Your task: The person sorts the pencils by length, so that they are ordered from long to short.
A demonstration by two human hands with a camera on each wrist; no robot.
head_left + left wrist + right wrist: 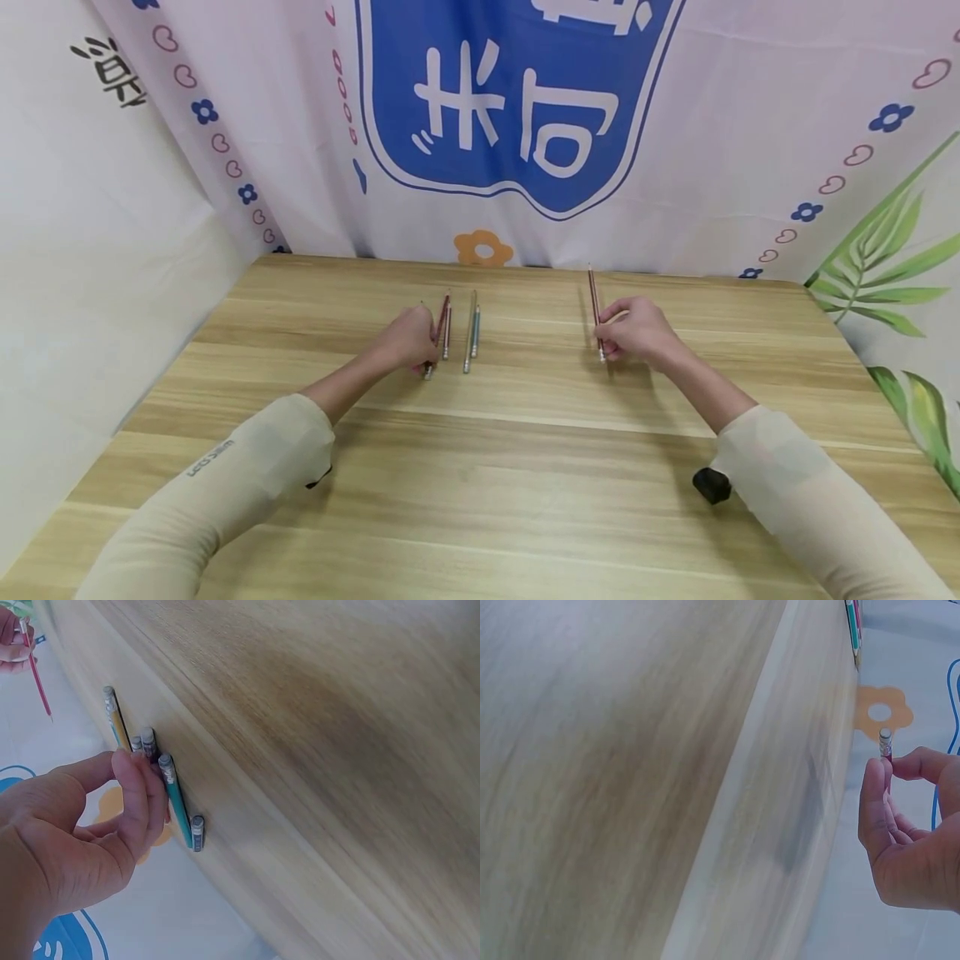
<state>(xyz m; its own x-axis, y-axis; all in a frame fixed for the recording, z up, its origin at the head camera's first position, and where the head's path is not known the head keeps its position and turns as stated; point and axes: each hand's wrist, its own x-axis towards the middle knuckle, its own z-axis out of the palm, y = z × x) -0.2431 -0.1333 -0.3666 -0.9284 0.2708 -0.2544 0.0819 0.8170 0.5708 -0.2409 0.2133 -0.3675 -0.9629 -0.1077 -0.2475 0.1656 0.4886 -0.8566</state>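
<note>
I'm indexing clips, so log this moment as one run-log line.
right hand: holds dark-red pencil | left hand: at pencils, hold unclear | tan pencil: on table

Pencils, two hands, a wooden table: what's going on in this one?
A person's right hand holds a red pencil, seemingly lifted off the table. The left hand is at a group of other pencils farther left; whether it grips one is hard to tell.

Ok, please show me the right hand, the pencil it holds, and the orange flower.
Right hand (636, 331): head view, the hand's middle.
Pencil (595, 307): head view, its shaft.
Orange flower (467, 243): head view, a petal.
</note>
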